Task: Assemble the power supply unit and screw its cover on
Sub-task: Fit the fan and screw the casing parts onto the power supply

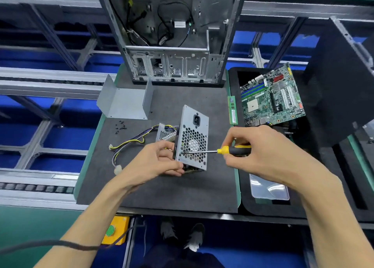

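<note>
At the far left of the dark worktop I note a bundle of yellow and black wires with white plugs, running rightward into the power supply. Behind them lies a cluster of small black screws, and beyond those the bent grey metal cover, standing apart from the unit. My left hand is curled round the lower left edge of the power supply, gripping it tilted on the worktop's middle, fan grille and socket facing me. The screwdriver lies level, its tip against the grille face near the lower left corner. My right hand is clamped round the black and yellow handle. Behind the unit stands an open computer case. To the right, a green memory stick rests beside a black tray holding a circuit board.
</note>
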